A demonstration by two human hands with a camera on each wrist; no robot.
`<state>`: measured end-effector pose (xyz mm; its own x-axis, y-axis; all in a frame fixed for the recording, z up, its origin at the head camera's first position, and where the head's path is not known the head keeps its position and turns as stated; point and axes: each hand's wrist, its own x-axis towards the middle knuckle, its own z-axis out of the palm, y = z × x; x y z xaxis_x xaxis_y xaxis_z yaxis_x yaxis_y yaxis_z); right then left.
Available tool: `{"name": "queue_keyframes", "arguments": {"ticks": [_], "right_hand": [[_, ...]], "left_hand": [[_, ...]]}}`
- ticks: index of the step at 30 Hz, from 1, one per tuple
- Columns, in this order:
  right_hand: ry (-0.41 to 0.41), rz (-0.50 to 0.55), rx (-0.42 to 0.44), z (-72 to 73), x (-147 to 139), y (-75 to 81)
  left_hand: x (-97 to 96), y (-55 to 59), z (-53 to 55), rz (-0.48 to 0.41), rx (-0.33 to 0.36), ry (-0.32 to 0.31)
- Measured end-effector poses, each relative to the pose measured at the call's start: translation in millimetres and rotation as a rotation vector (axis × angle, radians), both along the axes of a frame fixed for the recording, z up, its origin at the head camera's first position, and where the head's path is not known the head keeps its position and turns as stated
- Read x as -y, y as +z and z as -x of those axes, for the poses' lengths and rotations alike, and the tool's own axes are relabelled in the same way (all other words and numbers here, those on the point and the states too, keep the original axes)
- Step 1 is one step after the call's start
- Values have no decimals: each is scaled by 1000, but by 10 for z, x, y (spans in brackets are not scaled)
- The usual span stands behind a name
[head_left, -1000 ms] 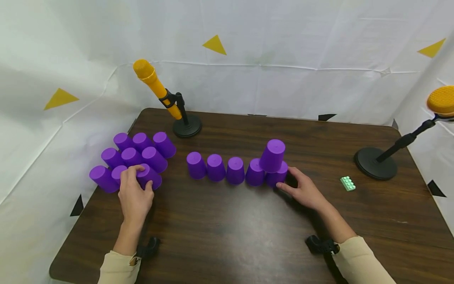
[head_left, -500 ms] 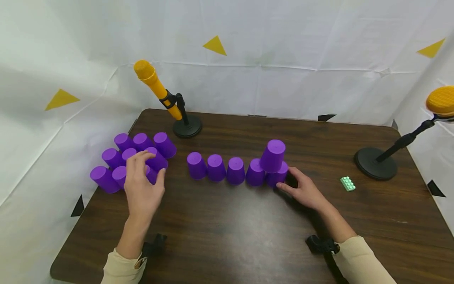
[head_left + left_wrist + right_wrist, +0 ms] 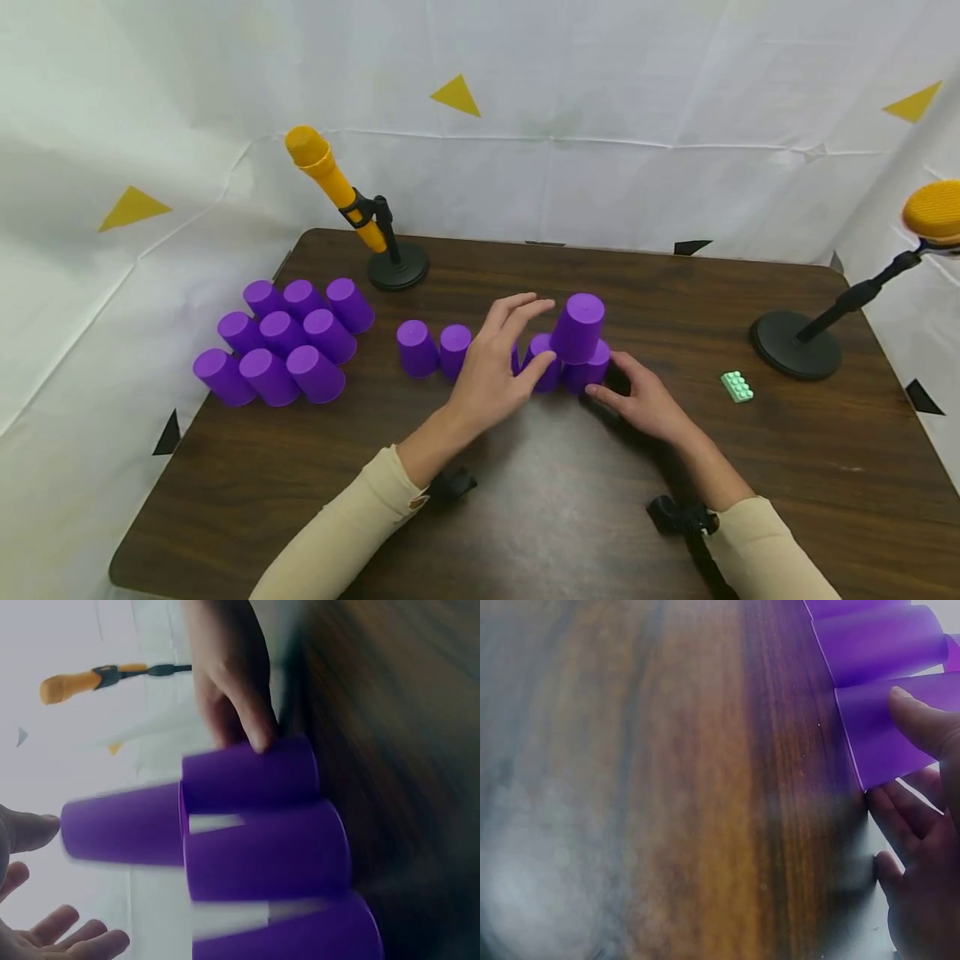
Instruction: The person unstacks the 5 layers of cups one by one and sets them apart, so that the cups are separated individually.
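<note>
Right hand [image 3: 651, 402] grips 1 cup [image 3: 583, 377], open table [image 3: 660, 308] between it and far edge [image 3: 637, 255].

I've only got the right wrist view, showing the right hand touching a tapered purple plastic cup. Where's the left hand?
Observer: In the head view, the left hand appears in front of a row of upturned purple plastic cups.
Operator: Is it carrying anything?
Observer: No, its fingers are spread and hold nothing.
Operator: Any cups away from that row?
Observer: Yes, nine more purple cups stand grouped at the head view's left.
</note>
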<state>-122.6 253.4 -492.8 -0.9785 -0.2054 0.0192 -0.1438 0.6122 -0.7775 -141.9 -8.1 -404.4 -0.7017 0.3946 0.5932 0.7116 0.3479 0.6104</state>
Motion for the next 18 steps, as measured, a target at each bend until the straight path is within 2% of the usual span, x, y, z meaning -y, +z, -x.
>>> {"name": "queue_keyframes", "arguments": {"ticks": [4,7,13,18], "right_hand": [[5,11,-12,-5,-2,1],[11,14,-30,-3,0,-2],[12,16,-68,6,3,-6],[11,13,-64,10,-8,-18]], "left_hand": [[-299,15,84,-21,44,-26],[-424,1,120,-13,68,-13],[-492,-66,144,20,88,43],[-439,-65,119,-10,82,38]]}}
